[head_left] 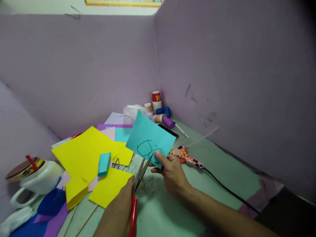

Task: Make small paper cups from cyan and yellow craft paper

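Observation:
My right hand (172,174) pinches the lower corner of a light-blue paper sheet (145,128), thumb on top. Curved outlines in dark green are drawn on the sheet's lower part. My left hand (120,204) grips a pair of red-handled scissors (133,210). Their blades are parted and point up at the sheet's bottom edge, by my right thumb; whether they touch the paper I cannot tell. Beside my left hand lie yellow paper pieces (108,189), with a small folded light-blue paper piece (104,164) on top.
A patterned glue gun (187,158) with a black cord lies right of my right hand. At the back stand paper cups (156,100) near a purple cylinder (168,122) and a dark phone (170,131). A white mug (40,177) is at left. Purple partitions (111,59) enclose the table.

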